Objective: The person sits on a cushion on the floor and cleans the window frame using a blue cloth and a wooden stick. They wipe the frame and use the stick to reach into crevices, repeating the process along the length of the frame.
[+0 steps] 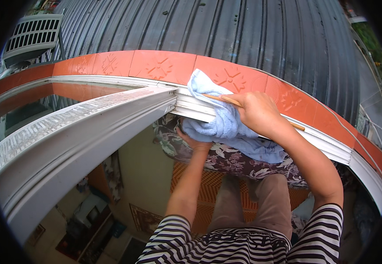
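Note:
My right hand (258,110) grips a thin wooden stick (232,100), its tip pressed against a light blue towel (225,123). The towel is draped over the white window sill track (194,108); one corner lies up on the orange tiled ledge (164,66), and the rest bunches and hangs on the inner side. My left hand (197,142) holds the bunched towel from below, its fingers partly hidden by the cloth. Left of the towel stands the end of a white window sash (125,109), with dirt along its edge.
Outside lies a dark corrugated metal roof (184,26), with a grey plastic chair (32,36) at far left. A thin cable (339,122) runs along the ledge. Below the sill are floral-patterned upholstery (224,158) and an orange woven mat (191,181).

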A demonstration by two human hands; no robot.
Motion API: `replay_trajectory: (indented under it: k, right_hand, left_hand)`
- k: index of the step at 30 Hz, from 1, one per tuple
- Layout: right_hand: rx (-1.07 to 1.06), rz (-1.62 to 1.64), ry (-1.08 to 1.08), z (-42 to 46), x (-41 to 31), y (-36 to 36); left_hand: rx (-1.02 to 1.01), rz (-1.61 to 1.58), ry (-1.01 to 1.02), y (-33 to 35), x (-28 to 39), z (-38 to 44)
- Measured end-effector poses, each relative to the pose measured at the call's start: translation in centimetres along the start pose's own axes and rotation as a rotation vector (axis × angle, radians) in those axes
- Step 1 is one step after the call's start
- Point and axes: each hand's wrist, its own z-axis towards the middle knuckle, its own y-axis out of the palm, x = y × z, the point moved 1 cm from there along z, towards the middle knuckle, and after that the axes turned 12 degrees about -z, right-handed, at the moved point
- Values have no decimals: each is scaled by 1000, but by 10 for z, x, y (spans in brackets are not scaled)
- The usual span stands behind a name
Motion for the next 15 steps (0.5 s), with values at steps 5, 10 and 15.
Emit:
replay_trajectory:
  k: [5, 10, 15]
  right_hand:
    - [46, -194, -93, 20, -40, 11]
    - [-125, -268, 78, -36, 17, -23]
    - [44, -14, 234, -108, 53, 5]
  left_hand:
    - [52, -166, -40, 7, -5, 1]
    - [15, -90, -59, 2, -10, -1]
    - [173, -566, 17, -10, 0, 0]
